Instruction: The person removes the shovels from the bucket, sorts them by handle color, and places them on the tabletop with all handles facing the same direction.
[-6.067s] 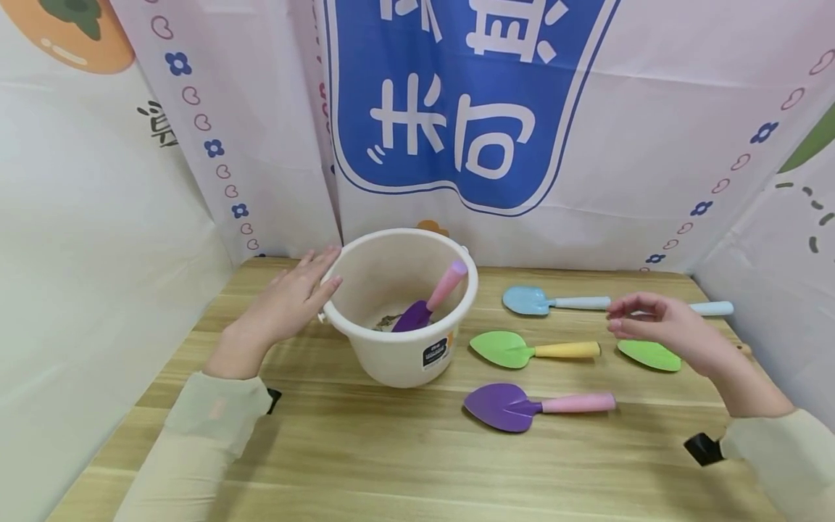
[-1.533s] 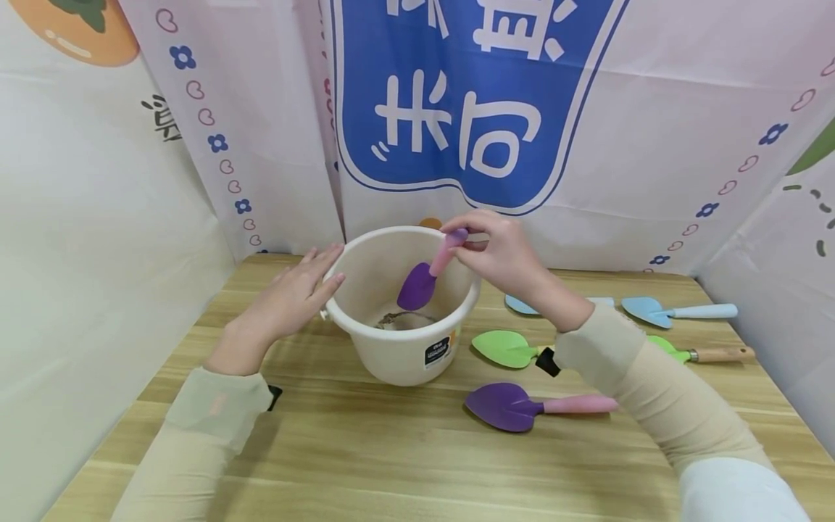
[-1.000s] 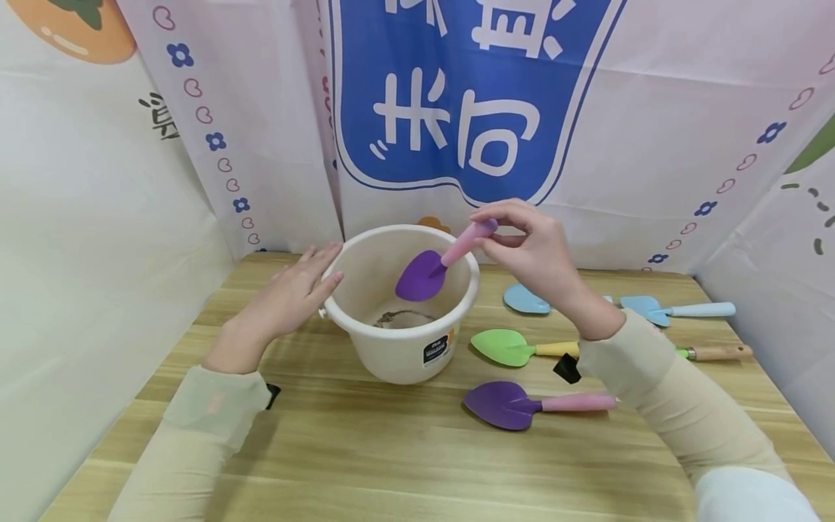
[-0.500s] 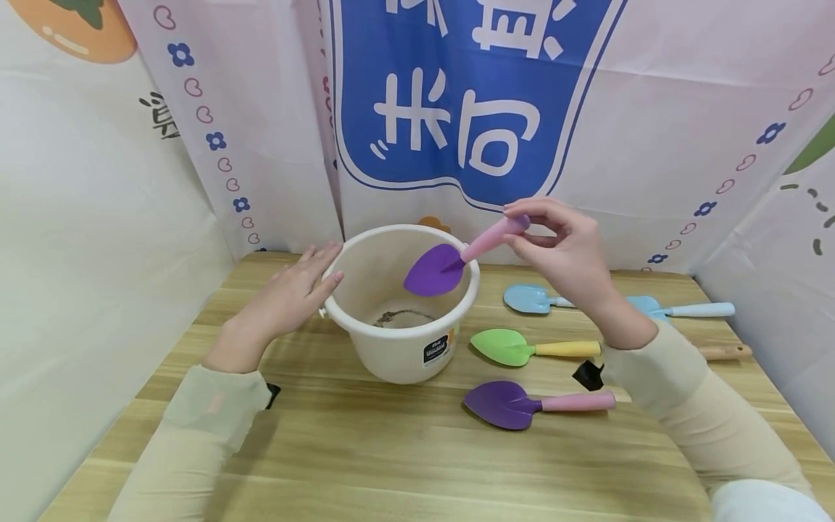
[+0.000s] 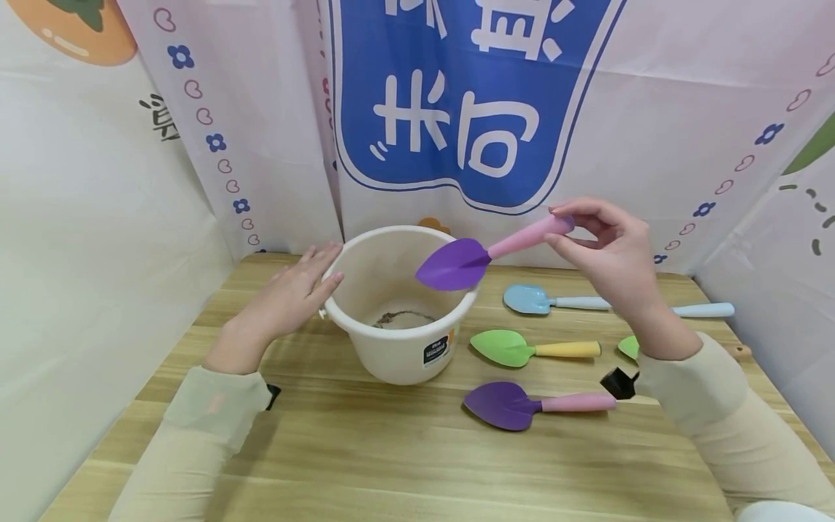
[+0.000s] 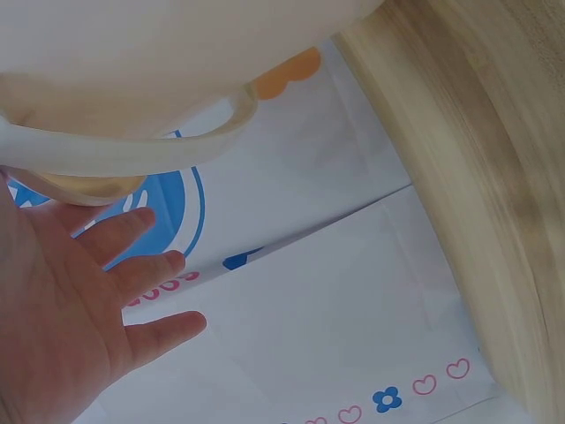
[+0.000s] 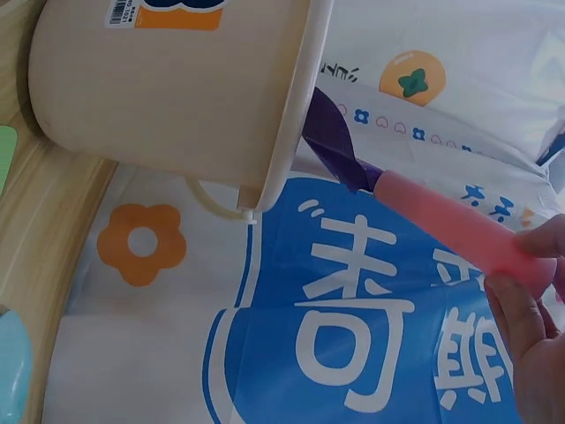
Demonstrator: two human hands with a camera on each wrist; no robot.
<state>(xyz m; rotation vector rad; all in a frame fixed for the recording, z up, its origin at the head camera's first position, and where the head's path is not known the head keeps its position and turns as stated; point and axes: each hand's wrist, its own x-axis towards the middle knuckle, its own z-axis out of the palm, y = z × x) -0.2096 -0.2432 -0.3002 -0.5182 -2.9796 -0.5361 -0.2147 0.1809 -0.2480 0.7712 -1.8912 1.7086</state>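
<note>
A cream plastic bucket with a dark label stands upright on the wooden table, some brown debris on its floor. My left hand rests on its left rim, fingers extended; the left wrist view shows the fingers spread beside the bucket's handle. Between thumb and fingertips my right hand pinches the pink handle end of a purple garden trowel. The trowel is tilted, its blade over the bucket's right rim. In the right wrist view the blade shows partly behind the rim.
Right of the bucket lie a second purple trowel, a green trowel with yellow handle and a light blue trowel. Another green trowel and a blue handle are partly hidden by my right arm. A printed cloth hangs behind.
My right hand, first near the right-hand trowels, took hold of the purple trowel inside the bucket. It has since lifted it up and rightward, out over the rim. My left hand stays put.
</note>
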